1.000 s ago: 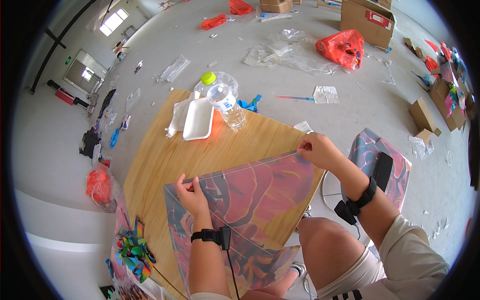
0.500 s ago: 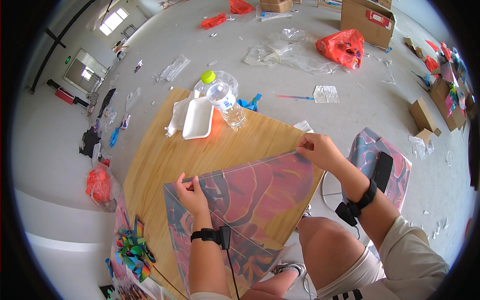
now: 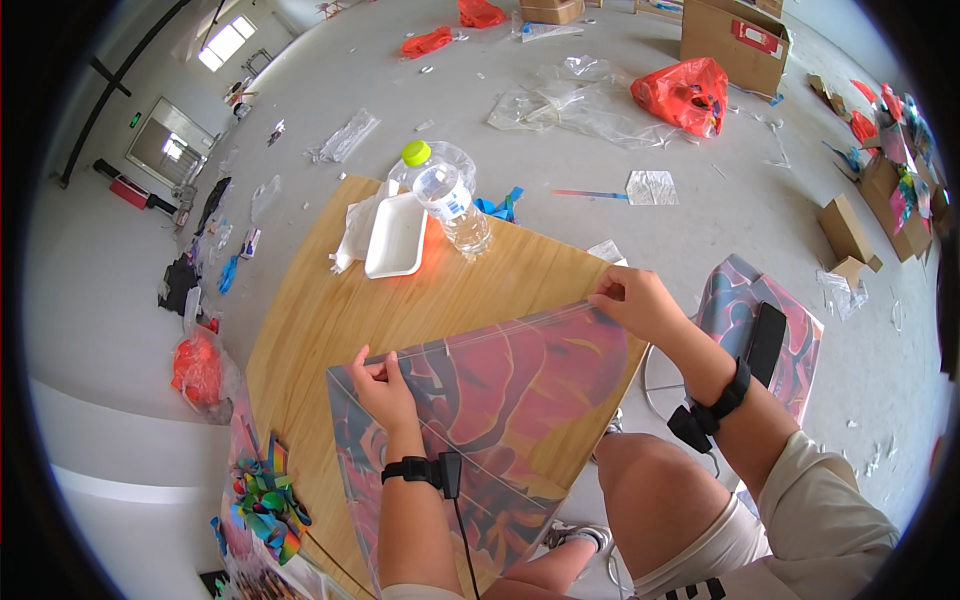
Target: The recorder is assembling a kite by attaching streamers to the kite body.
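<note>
A thin, translucent fabric sheet (image 3: 500, 390) with a red, grey and orange pattern lies over the near part of the wooden table (image 3: 290, 340). Along its far edge runs a pale thin line like a rod or cord, and another thin line crosses it diagonally. My right hand (image 3: 640, 305) pinches the sheet at its far right corner, thumb and finger pressed together. Near the far left corner, my left hand (image 3: 385, 395) grips the same edge between thumb and curled fingers. Between the two hands the edge is stretched fairly straight.
Beyond the sheet stand a water bottle (image 3: 463, 225) and a white tray (image 3: 396, 235). Colourful ribbon pieces (image 3: 268, 505) lie at the left. A phone (image 3: 767, 338) rests on a patterned-covered seat at the right. Red bags (image 3: 685, 95) and cardboard boxes (image 3: 735, 45) are on the floor.
My right hand has shifted very slightly left along the sheet's edge. My left hand and the sheet look the same.
</note>
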`<state>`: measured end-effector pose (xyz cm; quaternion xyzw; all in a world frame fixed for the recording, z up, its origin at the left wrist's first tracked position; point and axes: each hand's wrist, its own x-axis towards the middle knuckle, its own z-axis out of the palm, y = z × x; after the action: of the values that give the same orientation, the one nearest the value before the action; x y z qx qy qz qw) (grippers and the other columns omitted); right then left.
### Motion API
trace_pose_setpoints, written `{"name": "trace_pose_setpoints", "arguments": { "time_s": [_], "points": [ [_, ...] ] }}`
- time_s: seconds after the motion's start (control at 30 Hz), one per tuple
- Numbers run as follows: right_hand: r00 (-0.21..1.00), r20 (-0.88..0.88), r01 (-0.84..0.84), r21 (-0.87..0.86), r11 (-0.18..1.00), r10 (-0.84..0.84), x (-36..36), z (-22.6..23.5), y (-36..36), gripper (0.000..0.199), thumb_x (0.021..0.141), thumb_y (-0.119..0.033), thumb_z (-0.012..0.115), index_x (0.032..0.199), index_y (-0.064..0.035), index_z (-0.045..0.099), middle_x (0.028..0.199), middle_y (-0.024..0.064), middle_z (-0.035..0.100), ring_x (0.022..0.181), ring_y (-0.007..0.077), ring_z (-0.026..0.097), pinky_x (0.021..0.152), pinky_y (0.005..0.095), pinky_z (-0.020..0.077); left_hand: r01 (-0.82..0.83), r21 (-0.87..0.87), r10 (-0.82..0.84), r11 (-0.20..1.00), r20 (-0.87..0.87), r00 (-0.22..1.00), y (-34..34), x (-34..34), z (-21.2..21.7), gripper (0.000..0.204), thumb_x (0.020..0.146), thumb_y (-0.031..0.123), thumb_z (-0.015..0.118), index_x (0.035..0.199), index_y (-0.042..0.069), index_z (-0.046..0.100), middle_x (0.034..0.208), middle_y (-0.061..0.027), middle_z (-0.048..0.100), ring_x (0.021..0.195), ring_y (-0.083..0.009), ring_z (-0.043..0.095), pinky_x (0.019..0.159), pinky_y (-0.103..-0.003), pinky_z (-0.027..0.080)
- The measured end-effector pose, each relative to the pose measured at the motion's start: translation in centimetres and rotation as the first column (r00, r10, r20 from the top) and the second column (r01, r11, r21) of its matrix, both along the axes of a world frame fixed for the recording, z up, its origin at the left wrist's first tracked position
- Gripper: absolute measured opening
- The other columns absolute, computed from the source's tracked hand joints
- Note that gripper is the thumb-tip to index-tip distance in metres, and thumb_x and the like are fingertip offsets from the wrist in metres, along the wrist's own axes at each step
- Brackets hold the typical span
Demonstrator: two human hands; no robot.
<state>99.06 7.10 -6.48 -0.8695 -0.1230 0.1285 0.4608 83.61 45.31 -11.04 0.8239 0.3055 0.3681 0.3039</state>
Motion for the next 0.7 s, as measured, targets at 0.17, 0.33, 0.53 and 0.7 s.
{"name": "trace_pose_setpoints", "arguments": {
  "time_s": [0.17, 0.33, 0.53, 0.7],
  "points": [
    [1.000, -0.024, -0.011, -0.071, 0.997, 0.009, 0.4, 0.0, 0.1, 0.015, 0.087, -0.024, 0.077, 0.091, -0.0107, 0.074, 0.082, 0.0033, 0.074, 0.078, 0.0175, 0.071, 0.074, 0.0339, 0.0557, 0.004, 0.006, -0.004, 1.000, 0.004, 1.000, 0.1, 0.0, -0.1, 0.045, 0.091, 0.013, 0.078, 0.130, 0.004, 0.059, 0.076, -0.0025, 0.063, 0.067, -0.0143, 0.057, 0.067, -0.031, 0.049],
    [0.997, 0.069, -0.018, -0.062, 0.998, 0.022, 0.5, -0.4, 0.0, 0.017, 0.086, -0.024, 0.078, 0.093, -0.0084, 0.074, 0.083, 0.0061, 0.074, 0.078, 0.0207, 0.072, 0.074, 0.0347, 0.0559, 0.013, -0.005, -0.013, 1.000, -0.004, 1.000, 0.0, 0.1, 0.0, 0.044, 0.092, 0.013, 0.077, 0.131, 0.003, 0.059, 0.076, -0.0023, 0.062, 0.068, -0.0141, 0.056, 0.068, -0.030, 0.049],
    [0.997, 0.075, -0.036, 0.025, 0.999, 0.034, -0.2, 0.5, -0.3, 0.018, 0.084, -0.017, 0.078, 0.095, -0.0031, 0.074, 0.082, 0.0109, 0.074, 0.076, 0.0222, 0.071, 0.073, 0.0346, 0.0567, 0.019, 0.014, -0.018, 1.000, -0.001, 1.000, 0.3, -0.2, -0.2, 0.043, 0.093, 0.013, 0.076, 0.131, 0.003, 0.059, 0.076, -0.0018, 0.061, 0.067, -0.0137, 0.055, 0.067, -0.030, 0.048],
    [1.000, 0.015, -0.027, 0.065, 0.998, 0.026, -0.4, 0.8, -0.6, 0.013, 0.086, -0.008, 0.076, 0.096, 0.0009, 0.074, 0.081, 0.0094, 0.073, 0.074, 0.0148, 0.068, 0.071, 0.0305, 0.0555, 0.000, -0.046, -0.001, 0.999, -0.011, 1.000, -0.4, 0.0, 0.5, 0.042, 0.092, 0.013, 0.076, 0.129, 0.001, 0.060, 0.078, -0.0034, 0.061, 0.069, -0.0160, 0.055, 0.072, -0.032, 0.049]
  ]
}}
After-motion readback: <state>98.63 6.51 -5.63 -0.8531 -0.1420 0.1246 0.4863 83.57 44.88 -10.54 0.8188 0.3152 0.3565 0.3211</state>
